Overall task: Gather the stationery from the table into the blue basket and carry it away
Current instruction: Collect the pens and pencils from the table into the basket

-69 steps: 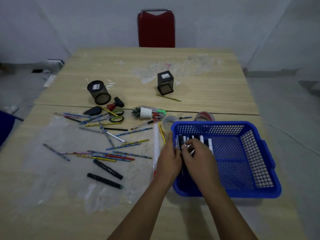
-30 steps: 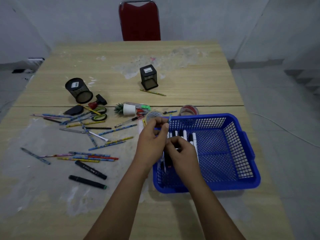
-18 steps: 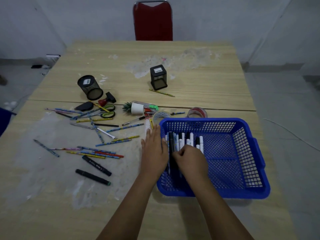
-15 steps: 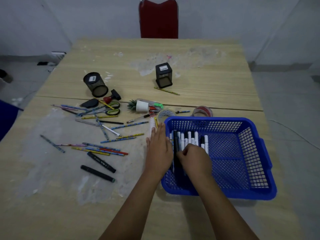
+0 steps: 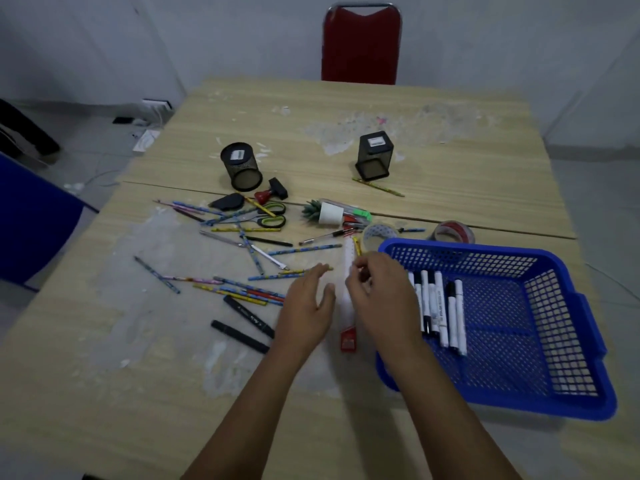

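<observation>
Blue plastic, the basket (image 5: 568,344) sits on the table (image 5: 104,393) with a row of markers (image 5: 438,311) lying in its left half. Just left of the basket a ruler (image 5: 347,306) lies flat, and both hands hover over it: the left hand (image 5: 306,308) with fingers spread and holding nothing, the right hand (image 5: 381,296) with fingers curled, whether pinching anything I cannot tell. Farther left of the basket lie loose pencils (image 5: 242,292) and two black pens (image 5: 247,322). Gathering seems partway done; next, likely lift the ruler by its edges into the basket.

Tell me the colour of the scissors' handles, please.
Black with green trim on the scissors, seen in the head view.
</observation>
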